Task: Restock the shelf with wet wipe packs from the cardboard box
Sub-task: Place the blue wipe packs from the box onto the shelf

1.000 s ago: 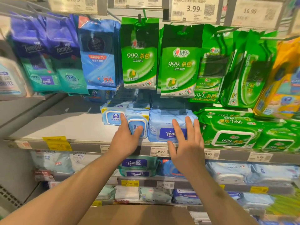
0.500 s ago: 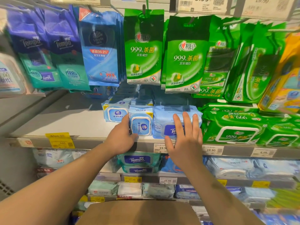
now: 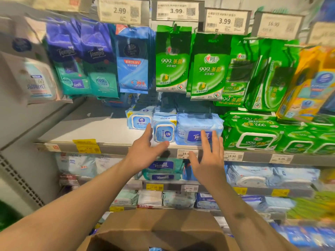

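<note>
A small light-blue wipe pack stands upright at the shelf's front edge, beside a wide blue Tempo pack. My left hand hovers open just left of and below the small pack, fingers spread and holding nothing. With straight fingers, my right hand is raised in front of the Tempo pack; I cannot tell whether its fingertips touch it. The open cardboard box is below, at the bottom of the view.
A bare stretch of white shelf lies left of the packs. Green 999 packs fill the shelf to the right. Hanging pouches crowd the space above. Lower shelves hold more packs.
Both hands have drawn back from the packs toward me. The left hand has let go of the small pack and opened. The right hand has slid down off the Tempo pack.
</note>
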